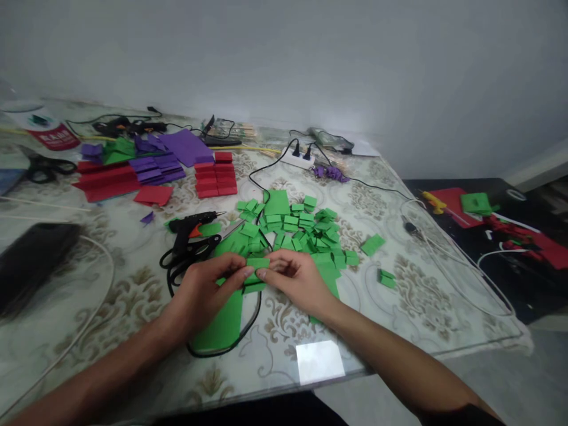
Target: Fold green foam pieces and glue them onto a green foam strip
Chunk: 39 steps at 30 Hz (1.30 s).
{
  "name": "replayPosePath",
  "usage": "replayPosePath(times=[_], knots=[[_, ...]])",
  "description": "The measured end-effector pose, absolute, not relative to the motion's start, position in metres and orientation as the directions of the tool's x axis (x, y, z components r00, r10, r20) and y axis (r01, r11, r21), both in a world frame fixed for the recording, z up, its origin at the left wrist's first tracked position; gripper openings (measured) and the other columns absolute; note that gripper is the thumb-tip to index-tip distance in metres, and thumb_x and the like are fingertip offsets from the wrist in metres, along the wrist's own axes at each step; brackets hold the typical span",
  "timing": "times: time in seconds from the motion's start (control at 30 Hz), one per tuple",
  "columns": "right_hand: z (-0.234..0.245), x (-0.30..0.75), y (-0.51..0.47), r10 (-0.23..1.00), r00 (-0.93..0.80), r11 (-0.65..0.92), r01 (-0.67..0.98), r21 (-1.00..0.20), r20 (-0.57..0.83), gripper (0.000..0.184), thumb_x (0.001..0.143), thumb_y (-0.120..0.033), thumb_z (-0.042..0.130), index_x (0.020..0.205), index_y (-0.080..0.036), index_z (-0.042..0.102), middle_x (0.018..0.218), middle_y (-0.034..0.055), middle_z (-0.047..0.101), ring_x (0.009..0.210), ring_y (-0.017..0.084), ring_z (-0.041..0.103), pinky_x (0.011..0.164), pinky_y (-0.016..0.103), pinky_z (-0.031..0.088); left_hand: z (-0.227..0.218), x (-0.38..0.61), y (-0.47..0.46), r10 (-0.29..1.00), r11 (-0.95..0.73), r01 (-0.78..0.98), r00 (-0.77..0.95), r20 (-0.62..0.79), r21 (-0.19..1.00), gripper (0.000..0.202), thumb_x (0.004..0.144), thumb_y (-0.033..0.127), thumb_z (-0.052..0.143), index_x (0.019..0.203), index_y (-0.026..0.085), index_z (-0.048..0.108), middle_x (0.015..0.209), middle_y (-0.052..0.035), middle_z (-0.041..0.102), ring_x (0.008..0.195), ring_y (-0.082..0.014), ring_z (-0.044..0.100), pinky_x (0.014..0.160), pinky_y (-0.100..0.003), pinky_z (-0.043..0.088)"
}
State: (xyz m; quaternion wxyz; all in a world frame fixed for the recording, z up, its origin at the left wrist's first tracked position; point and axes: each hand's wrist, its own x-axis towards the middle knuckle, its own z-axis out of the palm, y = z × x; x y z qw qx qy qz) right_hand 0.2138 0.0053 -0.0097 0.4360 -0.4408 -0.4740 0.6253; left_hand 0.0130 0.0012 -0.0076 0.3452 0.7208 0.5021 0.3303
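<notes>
My left hand [205, 291] and my right hand [296, 278] meet at the middle of the table, fingertips pinched together on a small folded green paper piece [256, 269]. Under my hands lies a larger green sheet [222, 325]. Just beyond my fingers spreads a heap of several small folded green pieces [293, 228]. A black glue gun [190, 225] and black scissors [189, 254] lie just left of my left hand, with a black cable looping under the green sheet.
Red folded strips [216, 174], purple paper [171, 155] and more red sheets [106, 180] lie at the back left. A white power strip [297, 157] with cables sits at the back. A dark object [33, 260] is at the left edge. The table's right edge drops to a dark floor with scraps.
</notes>
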Motion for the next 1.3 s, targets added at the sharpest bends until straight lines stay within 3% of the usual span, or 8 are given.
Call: replayPosePath(times=[0.17, 0.3, 0.47, 1.3], knots=[[-0.0063, 0.2152, 0.0065, 0.953, -0.255, -0.209, -0.156, -0.965, -0.165, 0.035, 0.069, -0.042, 0.089, 0.087, -0.019, 0.07, 0.072, -0.0025, 0.066, 0.066, 0.011, 0.06, 0.068, 0.025, 0.05, -0.0066, 0.0126, 0.0026, 0.965, -0.208, 0.486, 0.244, 0.096, 0.849, 0.026, 0.092, 0.041, 0.062, 0.079, 0.019, 0.067, 0.063, 0.0038, 0.063, 0.06, -0.0126, 0.058, 0.058, -0.021, 0.044], [-0.0108, 0.2144, 0.0064, 0.951, -0.257, -0.22, -0.169, -0.961, -0.173, 0.039, 0.061, -0.036, 0.094, 0.083, -0.019, 0.067, 0.065, -0.0059, 0.06, 0.061, 0.009, 0.055, 0.062, 0.024, 0.045, -0.0043, 0.0145, 0.0017, 0.97, -0.154, 0.445, 0.239, 0.048, 0.883, 0.027, 0.09, 0.043, 0.062, 0.076, 0.019, 0.064, 0.062, 0.0037, 0.062, 0.058, -0.0125, 0.056, 0.056, -0.021, 0.043], [-0.0117, 0.2143, 0.0063, 0.947, -0.258, -0.235, -0.145, -0.961, -0.193, 0.038, 0.061, -0.035, 0.094, 0.08, -0.018, 0.066, 0.065, -0.0051, 0.06, 0.058, 0.008, 0.052, 0.057, 0.023, 0.041, -0.0022, 0.0144, 0.0015, 0.961, -0.111, 0.395, 0.278, -0.003, 0.912, 0.025, 0.09, 0.042, 0.063, 0.081, 0.019, 0.065, 0.066, 0.0028, 0.064, 0.062, -0.0135, 0.059, 0.058, -0.022, 0.045], [-0.0069, 0.2127, 0.0064, 0.946, -0.251, -0.243, -0.141, -0.96, -0.203, 0.042, 0.057, -0.039, 0.095, 0.077, -0.018, 0.065, 0.065, -0.0053, 0.058, 0.059, 0.009, 0.049, 0.058, 0.024, 0.04, -0.0005, 0.0132, 0.0018, 0.935, -0.257, 0.489, 0.343, 0.087, 0.834, 0.028, 0.094, 0.038, 0.056, 0.073, 0.019, 0.058, 0.061, 0.0049, 0.054, 0.058, -0.0112, 0.052, 0.055, -0.021, 0.039]])
